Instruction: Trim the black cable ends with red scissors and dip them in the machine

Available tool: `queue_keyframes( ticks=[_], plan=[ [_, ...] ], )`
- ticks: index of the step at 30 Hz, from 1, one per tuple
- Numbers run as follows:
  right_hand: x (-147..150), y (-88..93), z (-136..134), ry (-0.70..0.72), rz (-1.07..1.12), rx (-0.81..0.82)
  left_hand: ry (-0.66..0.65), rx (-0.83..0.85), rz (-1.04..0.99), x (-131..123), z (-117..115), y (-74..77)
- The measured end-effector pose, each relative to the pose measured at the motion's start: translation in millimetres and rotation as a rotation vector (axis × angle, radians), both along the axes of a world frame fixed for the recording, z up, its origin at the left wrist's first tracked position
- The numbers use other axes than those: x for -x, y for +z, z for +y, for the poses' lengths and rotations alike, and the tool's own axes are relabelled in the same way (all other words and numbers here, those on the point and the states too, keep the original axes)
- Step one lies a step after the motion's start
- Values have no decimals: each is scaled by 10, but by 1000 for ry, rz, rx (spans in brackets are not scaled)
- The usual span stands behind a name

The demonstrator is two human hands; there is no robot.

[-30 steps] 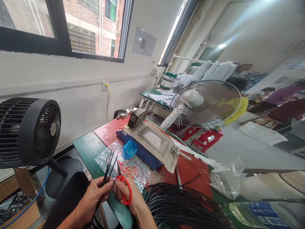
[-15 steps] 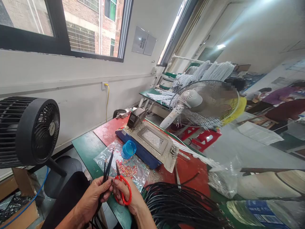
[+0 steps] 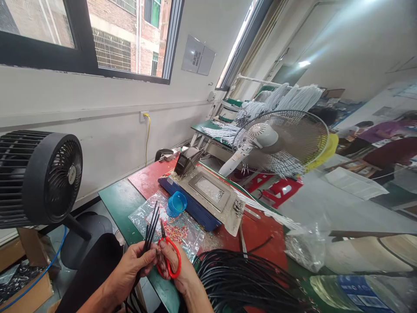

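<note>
My left hand (image 3: 140, 259) is closed around several black cables (image 3: 152, 228), whose ends stand up above the fingers while the rest hangs below. In my right hand (image 3: 174, 261) is a pair of scissors (image 3: 176, 252) with red handles, blades pointing up and away. The fingertips of both hands meet or nearly meet. Just beyond them, a clear plastic bag (image 3: 140, 216) lies on the table under many small red and yellow bits (image 3: 176, 231). A blue cup (image 3: 176, 204) sits at the far side of the bits.
A blue machine with a grey top (image 3: 208, 191) stands on the red table mat (image 3: 260, 234). A pile of black cables (image 3: 247, 282) lies at right, beside a large plastic bottle (image 3: 352, 289). Fans (image 3: 52, 178) stand left and behind. Other people (image 3: 387, 134) are at far right.
The black cable ends in my left hand have fanned apart and shifted slightly. My right hand keeps the scissors in nearly the same place.
</note>
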State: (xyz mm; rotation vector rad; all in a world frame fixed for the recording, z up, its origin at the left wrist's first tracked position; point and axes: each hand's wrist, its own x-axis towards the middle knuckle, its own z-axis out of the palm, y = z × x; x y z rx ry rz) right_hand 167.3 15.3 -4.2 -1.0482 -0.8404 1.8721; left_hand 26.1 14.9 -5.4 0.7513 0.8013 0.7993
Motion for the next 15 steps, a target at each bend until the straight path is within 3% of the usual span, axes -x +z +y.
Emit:
queue_keyframes(
  ticks=[11,15],
  plan=[
    [11,-42,4,-18,42,-65,17,-50,66,17,15,-82],
    [25,-42,-5,-37,-34,-108,41,-38,75,18,14,-98]
  ],
)
